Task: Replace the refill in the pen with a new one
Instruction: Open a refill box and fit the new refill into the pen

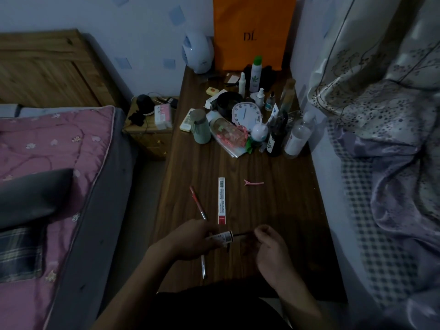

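My left hand (pixel 190 239) grips a small white refill packet (pixel 222 237) near the front of the wooden table (pixel 285 210). A thin dark refill (pixel 242 234) sticks out of the packet's right end, and my right hand (pixel 269 244) pinches its far end. A red pen part (pixel 197 202) lies on the table just beyond my left hand. A silvery pen piece (pixel 203 266) lies below that hand. A second long white refill packet (pixel 221 200) with a red end lies flat in the middle.
A pink hair clip (pixel 253 183) lies right of the long packet. Bottles, a clock (pixel 246 114) and an orange bag (pixel 252 32) crowd the table's far end. A bed with a pink quilt (pixel 47 151) is on the left, a curtain (pixel 381 103) on the right.
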